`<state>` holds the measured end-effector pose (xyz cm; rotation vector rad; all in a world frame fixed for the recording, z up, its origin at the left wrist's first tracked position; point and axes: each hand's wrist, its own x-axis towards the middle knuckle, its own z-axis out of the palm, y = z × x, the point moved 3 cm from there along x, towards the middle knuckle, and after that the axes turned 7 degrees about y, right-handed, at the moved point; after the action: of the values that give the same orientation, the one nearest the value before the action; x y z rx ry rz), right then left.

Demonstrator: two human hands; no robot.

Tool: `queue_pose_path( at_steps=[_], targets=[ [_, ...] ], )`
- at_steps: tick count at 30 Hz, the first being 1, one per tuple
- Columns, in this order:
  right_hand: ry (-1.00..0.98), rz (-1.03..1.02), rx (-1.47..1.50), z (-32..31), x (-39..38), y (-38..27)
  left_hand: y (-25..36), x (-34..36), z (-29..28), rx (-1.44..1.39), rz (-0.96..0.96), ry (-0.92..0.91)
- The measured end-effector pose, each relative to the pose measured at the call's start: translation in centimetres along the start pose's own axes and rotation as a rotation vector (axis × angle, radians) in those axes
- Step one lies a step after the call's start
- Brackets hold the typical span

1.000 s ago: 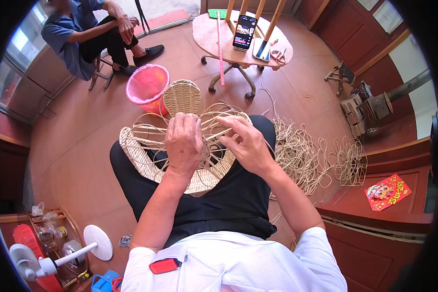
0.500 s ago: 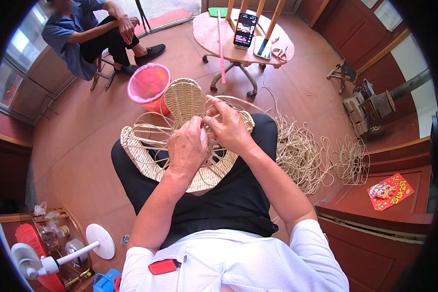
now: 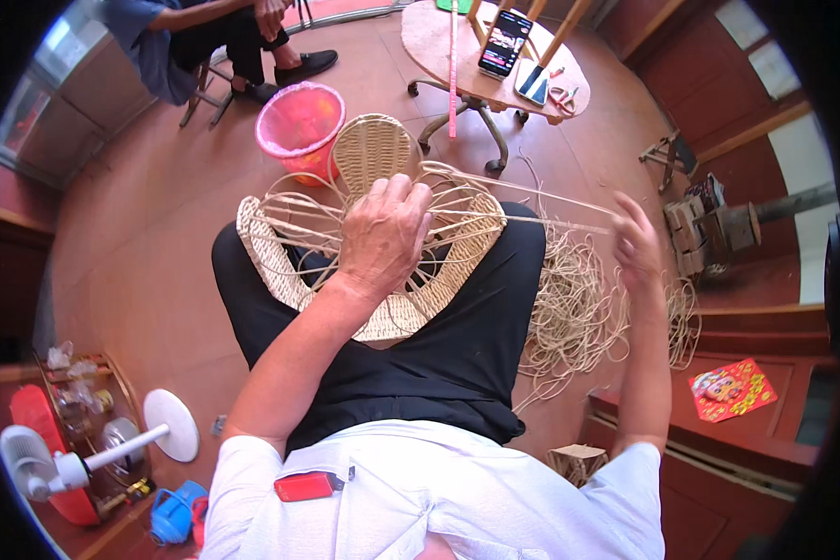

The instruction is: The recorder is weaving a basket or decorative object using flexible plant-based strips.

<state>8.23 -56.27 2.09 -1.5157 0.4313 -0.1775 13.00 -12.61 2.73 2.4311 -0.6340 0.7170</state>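
A woven piece of pale twisted cord rests across my thighs. Its curved, tightly wrapped rim [image 3: 397, 317] opens away from me, and an oval woven panel [image 3: 375, 149] rises at the far side. Loose strands [image 3: 299, 210] fan out between the two. My left hand [image 3: 385, 233] is closed over the middle of the weave, its fingers pinching cord near the panel's base; the fingertips are partly hidden. Out to the right, my right hand [image 3: 637, 243], slightly blurred, grips a cord [image 3: 532, 194] drawn taut from the weave in two nearly parallel lengths.
A tangled heap of cord [image 3: 574, 308] lies on the floor beside my right leg. Ahead stand a pink bucket [image 3: 299, 121] and a wheeled round table [image 3: 439, 47] bearing a phone [image 3: 505, 43] and scissors [image 3: 564, 97]. A seated person [image 3: 182, 42] is at far left; a white fan [image 3: 42, 462] stands at near left.
My right hand has moved from beside the left hand far out to the right, drawing cord with it. My left hand stays at the weave. The whole view has shifted slightly.
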Motion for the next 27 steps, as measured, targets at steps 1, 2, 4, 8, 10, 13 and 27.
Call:
queue_pose_path(
  at_steps=[1, 2, 4, 8, 10, 13, 27],
  targets=[
    [0.131, 0.073, -0.043, -6.1, 0.5, 1.0, -0.1, -0.1, 0.1, -0.032, 0.013, 0.004],
    [0.282, 0.113, -0.032, -12.5, 0.8, 2.2, -0.2, -0.2, 0.1, -0.062, 0.027, 0.011],
    [0.577, 0.176, 0.076, -26.3, -0.1, 4.1, -0.6, -0.5, 0.1, -0.103, -0.011, 0.036],
    [1.139, 0.221, 0.334, -48.9, -8.7, 8.9, -1.1, -0.6, -0.3, -0.233, -0.037, 0.108],
    [1.144, 0.235, 0.363, -54.3, -12.0, 11.1, -1.3, -0.6, -0.5, -0.199, -0.079, 0.137],
    [1.521, 0.194, 0.336, -56.9, -16.3, 13.2, -1.5, -0.4, -0.9, -0.155, -0.112, 0.132],
    [0.048, -0.627, -0.782, 4.3, -10.7, 4.0, -2.5, 1.1, -1.9, -0.108, -0.072, 0.050]
  ],
)
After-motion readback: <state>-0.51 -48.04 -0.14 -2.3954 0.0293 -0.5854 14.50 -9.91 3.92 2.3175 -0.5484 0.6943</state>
